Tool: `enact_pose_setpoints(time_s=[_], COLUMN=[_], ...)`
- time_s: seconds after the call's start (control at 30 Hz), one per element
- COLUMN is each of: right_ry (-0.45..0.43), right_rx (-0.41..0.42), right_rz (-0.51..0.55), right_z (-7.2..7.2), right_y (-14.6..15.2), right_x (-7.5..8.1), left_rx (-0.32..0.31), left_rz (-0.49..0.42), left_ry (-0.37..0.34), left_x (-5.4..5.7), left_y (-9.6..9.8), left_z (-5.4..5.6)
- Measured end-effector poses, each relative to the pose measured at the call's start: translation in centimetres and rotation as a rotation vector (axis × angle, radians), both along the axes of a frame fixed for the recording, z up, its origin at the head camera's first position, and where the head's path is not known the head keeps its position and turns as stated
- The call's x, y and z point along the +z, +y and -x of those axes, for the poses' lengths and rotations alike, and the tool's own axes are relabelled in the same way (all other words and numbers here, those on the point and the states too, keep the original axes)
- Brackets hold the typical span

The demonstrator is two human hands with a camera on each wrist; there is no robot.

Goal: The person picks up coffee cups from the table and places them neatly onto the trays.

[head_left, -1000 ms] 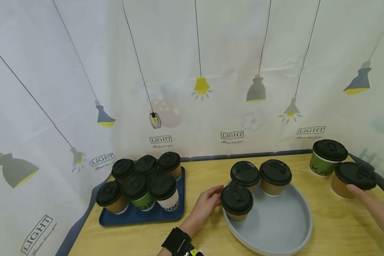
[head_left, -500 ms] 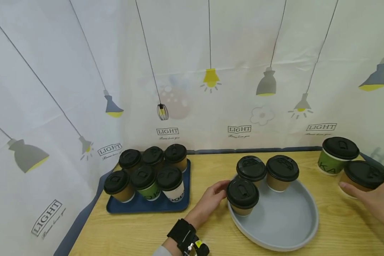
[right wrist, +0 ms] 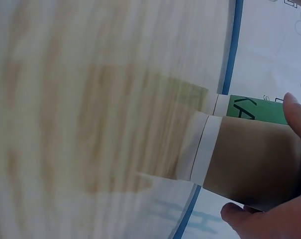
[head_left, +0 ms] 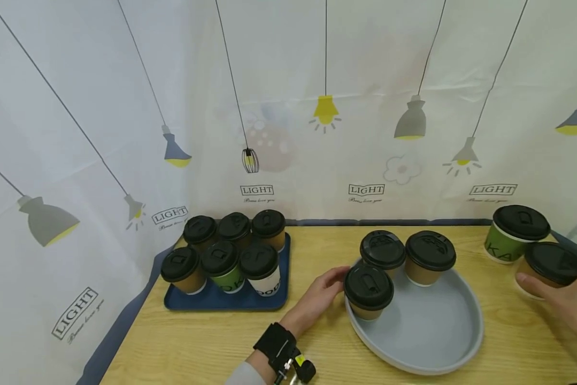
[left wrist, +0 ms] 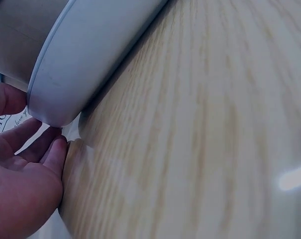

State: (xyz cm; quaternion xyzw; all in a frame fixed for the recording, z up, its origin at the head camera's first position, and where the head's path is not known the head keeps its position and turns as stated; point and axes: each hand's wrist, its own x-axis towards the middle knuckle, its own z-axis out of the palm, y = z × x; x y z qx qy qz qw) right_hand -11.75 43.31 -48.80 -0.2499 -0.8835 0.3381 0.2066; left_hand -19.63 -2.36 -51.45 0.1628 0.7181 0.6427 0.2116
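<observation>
My right hand point(head_left: 569, 299) holds a brown paper coffee cup point(head_left: 533, 275) with a black lid at the right, thumb on one side and fingers on the other. The right wrist view shows this brown cup point(right wrist: 254, 159) with its white base band at the table. Behind it stands a green coffee cup point(head_left: 500, 245) lettered "KA". At the left edge of the round grey tray point(head_left: 428, 331), my left hand point(head_left: 319, 297) grips the rim, its fingertips point(left wrist: 13, 99) against the tray wall point(left wrist: 90, 64). Three lidded brown cups, including a front one point(head_left: 369, 294), stand on this tray.
A dark blue rectangular tray point(head_left: 221, 305) on the left carries several lidded cups, among them a green one point(head_left: 228, 280) and a white one point(head_left: 266, 283). The wooden table point(head_left: 197, 347) ends at a printed curtain point(head_left: 293, 133) behind.
My right hand has closed in around the brown cup at the right. The left hand stays at the tray rim, while the head view has shifted a little.
</observation>
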Motion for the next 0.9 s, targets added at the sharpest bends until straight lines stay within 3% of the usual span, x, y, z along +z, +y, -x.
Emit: enact_pose_setpoints(time_s=[0.33,0.57,0.67,0.8,0.9], right_ry=[0.029,0.07,0.126,0.208,0.235], right_rx=[0.027,0.036,0.027,0.028,0.047], right_rz=[0.036,0.066,0.042,-0.008,-0.027], right_z=[0.2,-0.6,-1.0,-1.1,-0.5], right_y=[-0.1,-0.3,-0.3,1.1,3.3], right_x=[0.2,0.4,0.6,-0.9,-3.7], left_rx=[0.005,-0.001,0.005,0.014,0.018], left_rz=[0.009,-0.003,-0.005,0.003,0.009], left_ry=[-0.005,-0.014,-0.014,-0.012,-0.019], left_x=[0.0,0.1,0.2,0.2,0.2], left_y=[0.2,0.3,0.4,0.4,0.4], left_z=[0.0,-0.2,-0.3,-0.3,-0.3])
